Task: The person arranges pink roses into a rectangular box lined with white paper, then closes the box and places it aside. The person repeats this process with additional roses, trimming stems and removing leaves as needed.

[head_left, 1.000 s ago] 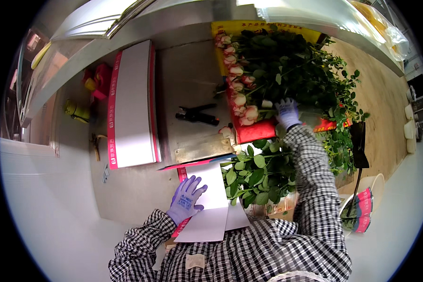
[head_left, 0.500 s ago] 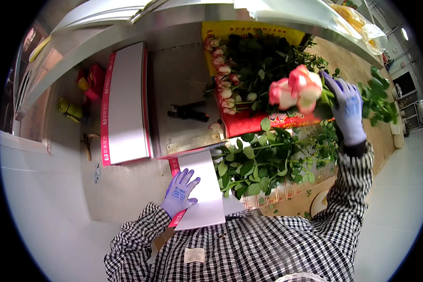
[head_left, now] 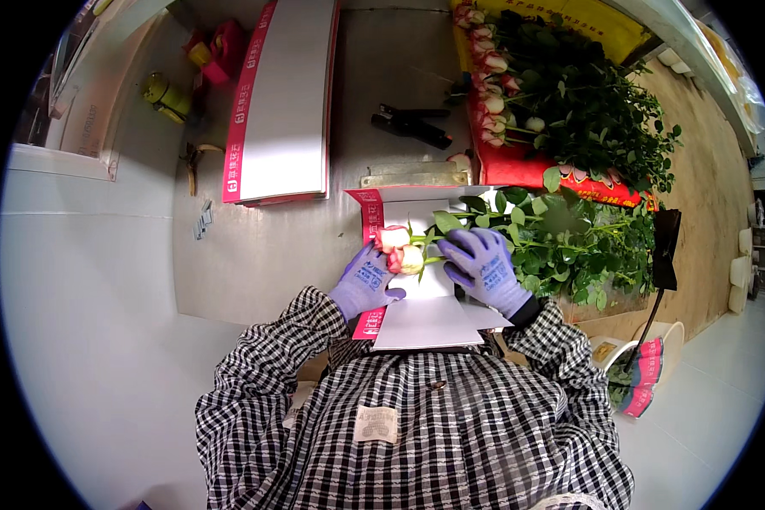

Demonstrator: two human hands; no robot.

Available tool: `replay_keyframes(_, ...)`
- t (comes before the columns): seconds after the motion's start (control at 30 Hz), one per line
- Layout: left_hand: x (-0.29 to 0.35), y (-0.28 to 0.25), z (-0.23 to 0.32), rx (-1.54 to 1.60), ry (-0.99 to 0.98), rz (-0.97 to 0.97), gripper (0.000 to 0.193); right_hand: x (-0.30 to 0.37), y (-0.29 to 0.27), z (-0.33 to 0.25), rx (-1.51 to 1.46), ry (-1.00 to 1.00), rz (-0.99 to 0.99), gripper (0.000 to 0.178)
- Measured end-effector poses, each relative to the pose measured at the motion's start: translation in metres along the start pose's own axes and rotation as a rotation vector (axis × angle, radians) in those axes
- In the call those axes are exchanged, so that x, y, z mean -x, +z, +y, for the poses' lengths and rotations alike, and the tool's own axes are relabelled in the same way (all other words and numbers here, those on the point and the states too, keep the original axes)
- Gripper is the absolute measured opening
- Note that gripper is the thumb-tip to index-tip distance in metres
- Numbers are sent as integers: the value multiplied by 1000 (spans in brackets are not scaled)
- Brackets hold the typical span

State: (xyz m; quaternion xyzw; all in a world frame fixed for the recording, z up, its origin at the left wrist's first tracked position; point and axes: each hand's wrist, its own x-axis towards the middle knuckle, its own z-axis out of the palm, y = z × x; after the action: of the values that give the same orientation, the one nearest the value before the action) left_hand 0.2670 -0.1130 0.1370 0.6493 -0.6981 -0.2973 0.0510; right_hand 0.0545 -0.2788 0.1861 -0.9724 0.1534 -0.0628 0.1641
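Observation:
Two pink-edged white roses (head_left: 405,259) lie with their heads over a white wrapping sheet (head_left: 429,319) that has a red printed border. My left hand (head_left: 367,282), in a lilac glove, is beside the rose heads at the sheet's left side. Its thumb stands apart from the fingers, and some fingertips are hidden by the blooms. My right hand (head_left: 487,270), gloved alike, curls its fingers around the rose stems just right of the heads. Leafy stems (head_left: 569,242) spread out to the right of that hand.
A stack of white sheets (head_left: 289,102) with red borders lies at the back left. Black pruning shears (head_left: 412,125) rest on the metal table (head_left: 382,51). More roses (head_left: 493,85) lie at the back right. A white bucket (head_left: 667,353) stands at the right.
My right hand has brought the roses from the far right down to the sheet in front of me. My left hand has shifted from lying on the sheet to beside the blooms.

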Motion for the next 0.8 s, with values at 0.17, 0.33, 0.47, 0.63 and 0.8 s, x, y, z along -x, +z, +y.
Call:
replay_keyframes(0.17, -16, 0, -18, 91, 61, -64, 57, 1, 11, 9, -51, -183, -193, 28)
replay_keyframes(0.33, -16, -23, -23, 369, 44, -105, 39, 7, 25, 2, -151, -194, -352, 29)
replay_keyframes(0.47, -10, -31, 17, 274, -88, 31, 46, -15, -3, -6, -265, 43, -431, 33)
replay_keyframes(0.63, -16, -12, 18, 274, -55, 99, 34, -38, 13, 5, -50, 177, -36, 27)
replay_keyframes(0.8, -10, -7, 9, 305, 48, 317, 62, -23, -22, 30, -113, 60, -249, 18)
